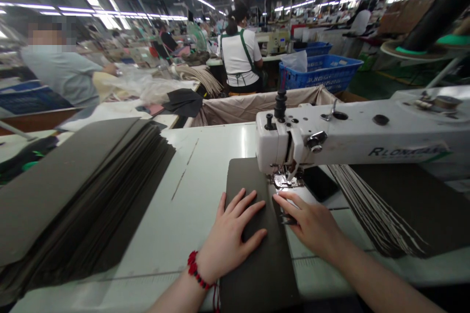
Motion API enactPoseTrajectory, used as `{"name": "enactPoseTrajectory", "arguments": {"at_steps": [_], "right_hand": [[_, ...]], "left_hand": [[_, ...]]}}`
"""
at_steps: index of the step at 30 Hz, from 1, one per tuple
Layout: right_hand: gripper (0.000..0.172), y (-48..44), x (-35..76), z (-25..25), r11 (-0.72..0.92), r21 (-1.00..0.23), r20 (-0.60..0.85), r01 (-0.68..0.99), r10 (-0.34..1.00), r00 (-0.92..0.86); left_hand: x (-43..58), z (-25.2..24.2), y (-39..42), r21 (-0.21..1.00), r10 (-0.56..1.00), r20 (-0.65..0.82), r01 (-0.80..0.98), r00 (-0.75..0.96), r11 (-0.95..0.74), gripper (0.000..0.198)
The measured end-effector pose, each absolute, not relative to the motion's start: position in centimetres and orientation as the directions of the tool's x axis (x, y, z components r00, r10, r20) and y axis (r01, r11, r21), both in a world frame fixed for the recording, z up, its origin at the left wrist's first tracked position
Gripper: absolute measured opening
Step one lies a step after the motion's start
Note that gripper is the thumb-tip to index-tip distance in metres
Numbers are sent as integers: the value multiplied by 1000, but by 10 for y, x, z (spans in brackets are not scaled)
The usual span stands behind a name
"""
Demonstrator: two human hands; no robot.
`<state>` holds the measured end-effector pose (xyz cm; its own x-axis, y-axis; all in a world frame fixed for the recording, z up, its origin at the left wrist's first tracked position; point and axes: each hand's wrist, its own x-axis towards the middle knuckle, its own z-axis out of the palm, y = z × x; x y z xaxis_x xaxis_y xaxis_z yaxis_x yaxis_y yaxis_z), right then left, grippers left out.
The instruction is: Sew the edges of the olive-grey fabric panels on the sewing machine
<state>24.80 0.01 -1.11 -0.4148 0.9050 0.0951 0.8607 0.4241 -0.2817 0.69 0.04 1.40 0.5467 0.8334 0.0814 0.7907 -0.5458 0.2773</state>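
Head view: left hand (229,237), right hand (312,222), fingers spread wide on dark panel (253,264); pale sewing table (191,205); factory hall (323,14) beyond

On the white arm of the sewing machine (367,129), a label (407,152) carries a brand name in dark slanted capitals, reading about "RLONGTAN", its end blurred. Behind the machine, a blue plastic crate (319,74) has white lettering along its side, too small to read.

Sewing table (194,205) with dark sheet stacks (84,190)
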Motion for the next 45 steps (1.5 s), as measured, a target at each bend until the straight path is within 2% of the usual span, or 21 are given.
{"name": "enactPoseTrajectory", "arguments": {"at_steps": [31,38,45], "right_hand": [[70,0,249,-13,431,-282,94,857,901,-423],[73,1,249,-15,433,-274,101,858,901,-423],[68,0,248,-17,432,-254,116,865,902,-416]], "left_hand": [[5,4,3,268,842,68,803,535,-532,48],[6,2,6,265,845,91,805,527,-531,50],[10,0,9,239,856,82,824,511,-514,56]]}}
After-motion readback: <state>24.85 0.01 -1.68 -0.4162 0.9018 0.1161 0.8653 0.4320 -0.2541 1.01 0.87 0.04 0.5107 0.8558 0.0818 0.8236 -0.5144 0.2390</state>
